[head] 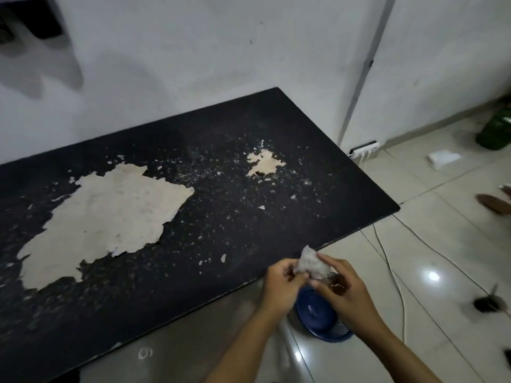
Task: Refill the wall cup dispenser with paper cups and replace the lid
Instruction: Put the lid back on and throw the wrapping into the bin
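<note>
Both hands meet just past the table's near right edge, pinching a crumpled clear plastic wrapper (311, 264) between them. My left hand (282, 283) grips its left side and my right hand (341, 288) grips its right side. Below the hands, on the floor, lies a round blue plastic lid (318, 313) or basket. No cup dispenser and no paper cups show in this view.
A black table (221, 211) with large patches of peeled surface fills the left and middle. White wall behind it. On the tiled floor to the right: a power strip (363, 150), thin cables (392, 272), a white paper (442, 158), a green object (495, 131).
</note>
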